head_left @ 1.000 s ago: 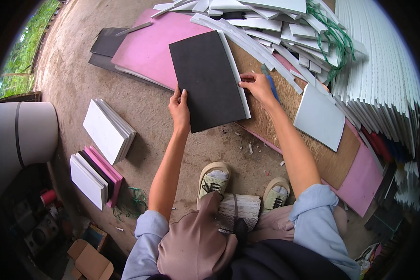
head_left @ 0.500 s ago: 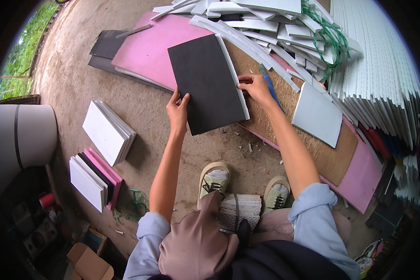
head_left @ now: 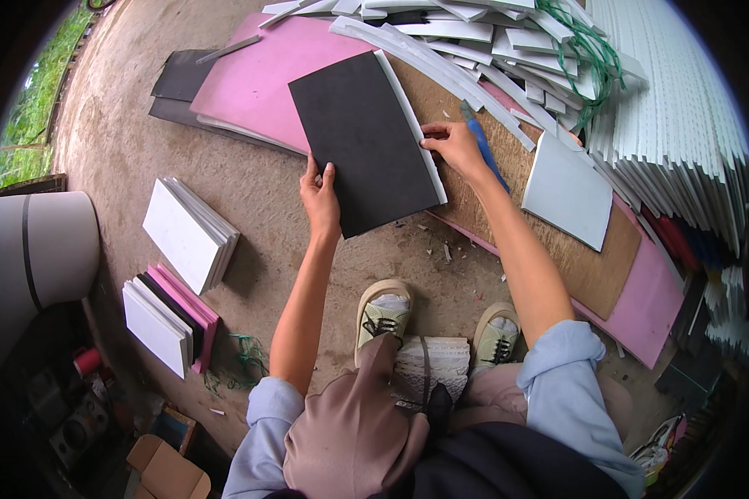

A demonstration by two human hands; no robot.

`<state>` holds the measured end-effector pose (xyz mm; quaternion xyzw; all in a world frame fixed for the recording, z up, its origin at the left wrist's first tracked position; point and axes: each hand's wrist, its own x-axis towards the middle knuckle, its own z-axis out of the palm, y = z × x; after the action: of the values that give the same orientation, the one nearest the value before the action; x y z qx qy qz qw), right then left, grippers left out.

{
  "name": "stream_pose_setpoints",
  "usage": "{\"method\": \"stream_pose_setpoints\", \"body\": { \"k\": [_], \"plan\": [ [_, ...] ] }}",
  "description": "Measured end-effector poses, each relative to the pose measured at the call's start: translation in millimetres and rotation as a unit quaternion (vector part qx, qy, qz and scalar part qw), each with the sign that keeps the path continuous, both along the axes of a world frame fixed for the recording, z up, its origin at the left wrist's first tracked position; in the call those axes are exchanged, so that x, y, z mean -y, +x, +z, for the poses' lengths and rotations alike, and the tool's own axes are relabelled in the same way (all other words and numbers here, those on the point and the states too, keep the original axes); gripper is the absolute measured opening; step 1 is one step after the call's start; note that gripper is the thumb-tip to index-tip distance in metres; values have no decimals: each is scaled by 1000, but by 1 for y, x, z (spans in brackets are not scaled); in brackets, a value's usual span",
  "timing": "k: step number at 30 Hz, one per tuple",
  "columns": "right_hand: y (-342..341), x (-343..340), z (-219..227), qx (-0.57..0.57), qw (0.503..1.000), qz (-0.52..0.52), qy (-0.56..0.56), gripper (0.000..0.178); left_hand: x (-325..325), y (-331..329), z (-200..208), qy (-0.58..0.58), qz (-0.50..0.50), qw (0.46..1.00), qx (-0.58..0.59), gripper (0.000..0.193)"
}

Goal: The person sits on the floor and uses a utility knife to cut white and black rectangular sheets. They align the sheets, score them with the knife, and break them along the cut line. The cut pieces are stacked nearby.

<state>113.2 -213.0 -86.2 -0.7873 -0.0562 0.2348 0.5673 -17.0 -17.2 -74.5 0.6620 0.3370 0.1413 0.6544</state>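
A black foam sheet (head_left: 364, 141) lies over a white foam sheet (head_left: 434, 181), whose strip shows along the right edge. My left hand (head_left: 320, 196) grips the pair at the left edge, thumb on the black face and fingers underneath. At the right edge, my right hand (head_left: 455, 148) pinches the white border with thumb and fingertips. Just beyond my right wrist, a blue-handled tool (head_left: 484, 150), knife-like in shape, lies on the brown board (head_left: 516, 195); my arm partly hides it. A single white sheet (head_left: 566, 193) rests on that board, right of my forearm.
Pink sheets (head_left: 254, 79) lie beyond the board's left end. White offcuts (head_left: 462, 33) and green string (head_left: 591, 62) heap at the far side. Tall white sheet stacks (head_left: 666, 91) stand right. On the floor at left sit a white stack (head_left: 187, 229) and a mixed-colour stack (head_left: 162, 324).
Both hands keep their hold on the sheets. The black and white pair has shifted slightly up and left in view, and the surroundings have shifted a little too.
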Motion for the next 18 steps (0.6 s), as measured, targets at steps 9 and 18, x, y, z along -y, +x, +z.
{"method": "stream_pose_setpoints", "body": {
  "k": [9,18],
  "plan": [
    [2,9,0,64,998,16,-16,22,10,3,11,-53,-55,997,4,54],
    [-18,44,33,303,850,-65,-426,44,-6,55,41,552,-330,762,-70,113]
  ]
}}
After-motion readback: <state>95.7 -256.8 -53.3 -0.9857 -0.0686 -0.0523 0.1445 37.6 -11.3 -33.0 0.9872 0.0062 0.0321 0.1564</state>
